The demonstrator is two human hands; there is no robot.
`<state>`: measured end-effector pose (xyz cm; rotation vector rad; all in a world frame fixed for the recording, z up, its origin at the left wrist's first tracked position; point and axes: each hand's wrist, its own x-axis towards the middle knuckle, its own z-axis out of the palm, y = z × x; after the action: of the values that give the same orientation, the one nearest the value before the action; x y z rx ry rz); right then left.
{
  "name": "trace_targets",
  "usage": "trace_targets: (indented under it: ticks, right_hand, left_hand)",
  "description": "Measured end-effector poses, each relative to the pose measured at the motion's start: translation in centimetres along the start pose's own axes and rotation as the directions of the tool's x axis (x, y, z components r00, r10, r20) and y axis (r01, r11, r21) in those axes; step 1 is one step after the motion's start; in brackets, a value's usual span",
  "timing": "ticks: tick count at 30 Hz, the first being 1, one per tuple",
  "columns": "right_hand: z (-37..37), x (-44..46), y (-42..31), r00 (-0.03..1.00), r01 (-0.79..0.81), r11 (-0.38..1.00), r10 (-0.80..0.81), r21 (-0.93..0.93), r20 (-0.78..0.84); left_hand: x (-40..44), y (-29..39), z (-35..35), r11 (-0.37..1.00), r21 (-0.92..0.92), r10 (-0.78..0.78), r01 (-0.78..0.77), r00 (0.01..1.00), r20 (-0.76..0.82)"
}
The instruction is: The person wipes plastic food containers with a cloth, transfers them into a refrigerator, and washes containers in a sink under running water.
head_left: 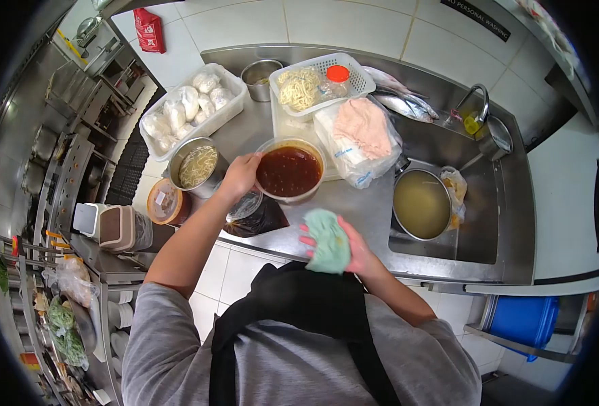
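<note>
Green cloth (327, 241) is filling the right hand (359, 252), which is loosely holding it; beyond, leftward, the round sauce tub (290, 170) is sitting on the steel counter (364, 215), the nearer left hand (242, 175) seemingly gripping its left rim, though I'm barely seeing the fingertips

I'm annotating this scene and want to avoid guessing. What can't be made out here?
All in the head view:
Left hand: palm turned away from the camera.
Right hand: palm mostly covered by the green cloth.
Bowl: bottom hidden by dark red-brown sauce.
Pot in the sink: bottom hidden by cloudy liquid.
White plastic bags: contents hidden by bunched plastic.
Far-left shelf goods: some too small and distorted to identify.
</note>
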<state>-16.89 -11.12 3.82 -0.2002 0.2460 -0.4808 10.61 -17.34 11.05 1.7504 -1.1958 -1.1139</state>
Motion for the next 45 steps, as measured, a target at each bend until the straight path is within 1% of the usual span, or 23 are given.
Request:
trace_targets:
  ticks: [1,5,9,11,13,15,17,19,21,22,24,25,27,28,29,31,35,37,39,41,43,44,45]
  right_hand:
    - [0.0,-1.9,-0.4,0.999,0.019,0.995,-0.023,-0.099,-0.037]
    - [-1.2,-7.7,-2.4,0.986,0.032,0.999,-0.038,-0.044,-0.160]
    - [-1.2,-9.9,-3.8,0.908,0.250,0.966,-0.259,-0.069,-0.330]
    - [-0.5,-9.9,-4.4,0.817,0.343,0.925,-0.380,-0.164,-0.435]
    - [-1.8,-10.0,-5.2,0.813,0.310,0.932,-0.362,-0.186,-0.457]
    - [-2.4,-10.2,-5.8,0.702,0.403,0.888,-0.456,-0.224,-0.548]
    - [-3.0,-10.8,-6.4,0.728,0.376,0.904,-0.424,-0.203,-0.539]
    - [-4.2,-11.4,-6.5,0.757,0.361,0.924,-0.369,-0.125,-0.540]
    - [-3.3,-10.7,-5.7,0.727,0.366,0.925,-0.350,-0.098,-0.590]
    - [-3.3,-10.4,-5.2,0.741,0.351,0.932,-0.333,-0.086,-0.583]
    - [-1.9,-9.3,-4.0,0.750,0.321,0.944,-0.303,-0.077,-0.588]
    - [-1.6,-8.9,-3.5,0.746,0.329,0.941,-0.312,-0.080,-0.588]
    - [-0.9,-8.2,-2.6,0.790,0.289,0.957,-0.258,-0.033,-0.556]
    - [-0.3,-8.1,-2.2,0.815,0.280,0.956,-0.287,-0.092,-0.503]
    - [0.0,-8.0,-2.1,0.808,0.301,0.949,-0.308,-0.098,-0.502]
    - [0.5,-8.0,-1.8,0.726,0.338,0.932,-0.345,-0.128,-0.596]
    - [1.0,-7.6,-1.1,0.645,0.406,0.901,-0.402,-0.154,-0.650]
    - [0.0,-8.1,-1.1,0.569,0.364,0.875,-0.480,-0.319,-0.668]
    - [-0.1,-8.0,-2.0,0.574,0.361,0.847,-0.531,-0.389,-0.624]
    - [0.9,-6.6,-3.5,0.588,0.351,0.814,-0.576,-0.463,-0.567]
    - [3.8,-4.2,-4.8,0.543,0.402,0.663,-0.728,-0.631,-0.419]
    - [5.1,-2.7,-5.4,0.541,0.407,0.657,-0.733,-0.634,-0.413]
    - [6.3,-1.0,-5.9,0.468,0.383,0.534,-0.816,-0.754,-0.339]
  left_hand:
    - [0.9,0.0,0.4,1.000,-0.008,-0.006,0.006,1.000,-0.005]
    - [4.5,-1.1,2.2,0.992,-0.109,-0.065,0.056,0.994,-0.086]
    - [5.9,-0.6,3.9,0.971,-0.208,-0.145,0.119,0.983,-0.112]
    - [5.0,-0.4,4.6,0.963,-0.266,-0.035,-0.032,0.969,-0.243]
    - [3.3,-0.7,4.8,0.924,-0.381,-0.092,-0.036,0.946,-0.312]
    - [2.3,-4.5,4.1,0.968,-0.068,0.181,-0.240,0.862,-0.473]
    - [-0.3,-7.9,1.4,0.893,0.328,0.444,-0.308,0.724,-0.528]
    - [-2.2,-12.0,-0.9,0.911,0.318,0.409,-0.262,0.667,-0.622]
    - [-3.6,-14.9,-2.3,0.984,0.179,0.150,-0.017,0.627,-0.765]
    - [-3.4,-17.3,-2.8,0.984,0.175,0.148,-0.020,0.627,-0.764]
    - [-2.8,-20.6,-3.2,0.981,-0.022,-0.142,0.193,0.632,-0.761]
    - [-2.9,-21.0,-3.4,0.982,-0.021,-0.137,0.186,0.638,-0.757]
    - [-3.7,-19.2,-3.4,0.957,-0.285,-0.215,0.060,0.806,-0.551]
    - [-2.9,-20.8,-3.6,0.994,-0.108,-0.047,-0.032,0.755,-0.654]
    - [-3.6,-18.6,-3.9,0.993,-0.107,-0.033,-0.047,0.766,-0.642]
    - [-6.6,-12.6,-4.9,0.946,0.086,0.273,-0.313,0.623,-0.733]
    - [-7.1,-10.2,-8.2,0.808,0.426,0.589,-0.407,0.532,-0.608]
    - [-6.6,-5.1,-7.7,0.866,0.177,0.456,-0.468,0.592,-0.665]
    - [-2.7,-3.2,-6.9,0.907,-0.258,0.171,-0.332,0.852,-0.496]
    - [1.7,-2.0,-3.9,0.885,-0.424,0.025,-0.191,0.930,-0.367]
    - [5.8,-1.9,-0.5,0.797,-0.603,-0.118,-0.037,0.969,-0.216]
    - [7.3,-1.7,1.3,0.796,-0.603,-0.110,-0.044,0.970,-0.216]
    - [8.7,-1.3,3.1,0.850,-0.520,-0.081,-0.084,0.955,-0.286]
